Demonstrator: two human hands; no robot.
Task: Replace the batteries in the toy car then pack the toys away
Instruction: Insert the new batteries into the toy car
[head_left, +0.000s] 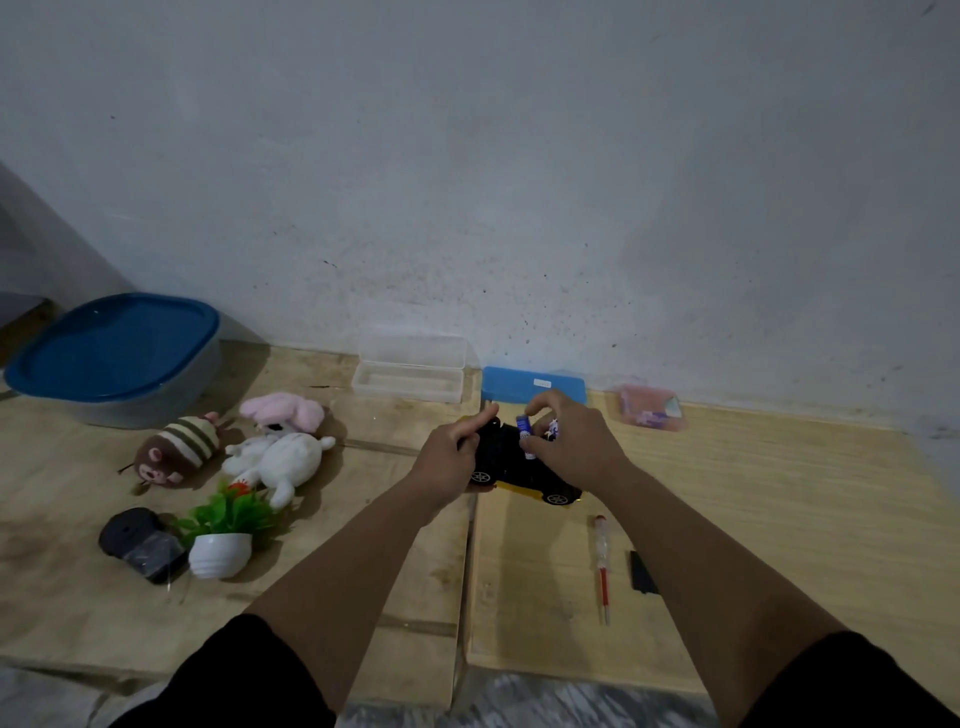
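Note:
A black and yellow toy car (524, 475) lies upside down on the wooden boards, its black underside facing up. My left hand (452, 457) grips the car's left end. My right hand (569, 439) pinches a blue and white battery (525, 434) over the car's underside. More battery ends show under my right fingers. A red-handled screwdriver (601, 566) and a small black cover piece (641, 571) lie on the board to the right, near me.
At the left lie a brown striped plush (174, 452), a pink and white plush (283, 441), a small potted plant (223, 535) and a black object (140, 543). A blue-lidded tub (117, 353), an open clear case (410, 371), a blue box (535, 382) and a pink pouch (649, 408) line the wall.

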